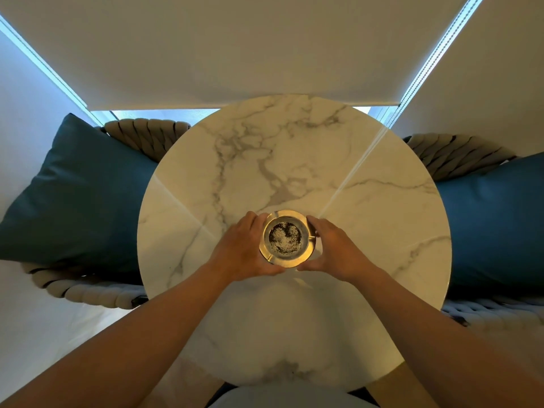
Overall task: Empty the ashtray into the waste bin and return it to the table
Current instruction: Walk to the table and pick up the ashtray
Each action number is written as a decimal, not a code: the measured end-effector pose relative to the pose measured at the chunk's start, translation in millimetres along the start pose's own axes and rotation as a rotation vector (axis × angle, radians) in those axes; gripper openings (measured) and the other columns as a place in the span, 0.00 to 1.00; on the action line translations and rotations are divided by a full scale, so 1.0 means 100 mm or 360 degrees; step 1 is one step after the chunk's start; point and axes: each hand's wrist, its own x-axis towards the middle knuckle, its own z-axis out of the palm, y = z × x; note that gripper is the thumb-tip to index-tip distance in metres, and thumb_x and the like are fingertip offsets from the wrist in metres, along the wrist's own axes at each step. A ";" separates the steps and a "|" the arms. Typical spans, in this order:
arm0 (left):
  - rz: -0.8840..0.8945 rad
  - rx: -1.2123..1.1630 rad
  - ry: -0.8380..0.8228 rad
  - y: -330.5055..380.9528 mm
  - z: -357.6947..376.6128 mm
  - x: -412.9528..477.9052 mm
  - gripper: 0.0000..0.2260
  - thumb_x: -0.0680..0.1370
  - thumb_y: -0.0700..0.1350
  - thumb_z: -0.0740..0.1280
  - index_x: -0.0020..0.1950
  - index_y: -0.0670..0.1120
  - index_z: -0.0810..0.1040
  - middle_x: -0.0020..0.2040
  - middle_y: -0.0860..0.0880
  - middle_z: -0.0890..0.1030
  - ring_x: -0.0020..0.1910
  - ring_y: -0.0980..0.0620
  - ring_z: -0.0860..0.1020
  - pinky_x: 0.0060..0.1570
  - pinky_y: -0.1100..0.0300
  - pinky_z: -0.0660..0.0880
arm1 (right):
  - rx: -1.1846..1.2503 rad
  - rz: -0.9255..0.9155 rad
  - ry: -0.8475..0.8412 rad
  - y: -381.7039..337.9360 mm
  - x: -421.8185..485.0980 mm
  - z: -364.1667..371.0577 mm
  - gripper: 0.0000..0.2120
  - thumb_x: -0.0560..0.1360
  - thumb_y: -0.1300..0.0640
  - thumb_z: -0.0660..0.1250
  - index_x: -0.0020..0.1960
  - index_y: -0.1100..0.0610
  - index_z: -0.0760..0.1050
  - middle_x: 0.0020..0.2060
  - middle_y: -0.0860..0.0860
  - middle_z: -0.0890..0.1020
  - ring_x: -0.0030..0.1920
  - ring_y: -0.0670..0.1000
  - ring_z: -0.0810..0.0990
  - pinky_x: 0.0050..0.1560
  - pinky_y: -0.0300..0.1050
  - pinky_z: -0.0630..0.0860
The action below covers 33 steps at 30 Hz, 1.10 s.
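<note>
A round gold-coloured ashtray (287, 237) with dark ash in its bowl sits near the middle of a round white marble table (294, 172). My left hand (244, 248) cups its left side, fingers on the far rim and thumb at the near rim. On the opposite side, my right hand (335, 248) grips the rim the same way. Whether the ashtray rests on the table or is just lifted I cannot tell. No waste bin is in view.
Woven rope chairs stand on both sides of the table, one with a blue cushion (79, 195) on the left, one with a blue cushion (494, 225) on the right. White roller blinds (235, 48) hang behind the table.
</note>
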 end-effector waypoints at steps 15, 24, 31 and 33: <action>0.0205 -0.0190 -0.0084 -0.11 0.05 -0.54 0.47 0.58 0.67 0.76 0.70 0.49 0.64 0.63 0.54 0.74 0.59 0.53 0.75 0.57 0.54 0.75 | -0.0329 -0.0062 0.0214 -0.16 -0.58 0.48 0.52 0.58 0.34 0.77 0.73 0.57 0.63 0.77 0.56 0.59 0.79 0.53 0.48 0.76 0.53 0.57; 0.0116 -0.0143 -0.0187 -0.07 0.13 -1.06 0.54 0.59 0.71 0.73 0.76 0.46 0.58 0.76 0.48 0.64 0.75 0.49 0.63 0.73 0.52 0.64 | -0.0365 -0.0069 0.0148 -0.27 -0.99 0.67 0.54 0.59 0.33 0.75 0.75 0.58 0.60 0.78 0.54 0.55 0.79 0.50 0.44 0.77 0.51 0.53; 0.0024 -0.0156 -0.0004 0.15 0.13 -1.46 0.53 0.58 0.72 0.73 0.75 0.51 0.57 0.74 0.51 0.66 0.71 0.52 0.67 0.71 0.52 0.66 | -0.0451 -0.0283 0.0128 -0.27 -1.20 0.62 0.54 0.60 0.29 0.71 0.75 0.59 0.60 0.79 0.53 0.55 0.79 0.49 0.45 0.77 0.51 0.54; -0.0015 -0.0167 0.0055 0.26 0.17 -1.56 0.53 0.58 0.72 0.73 0.74 0.50 0.57 0.73 0.51 0.67 0.71 0.52 0.68 0.70 0.51 0.68 | -0.0470 -0.0357 0.0105 -0.27 -1.27 0.56 0.55 0.60 0.29 0.71 0.76 0.59 0.59 0.78 0.54 0.55 0.79 0.50 0.46 0.77 0.52 0.54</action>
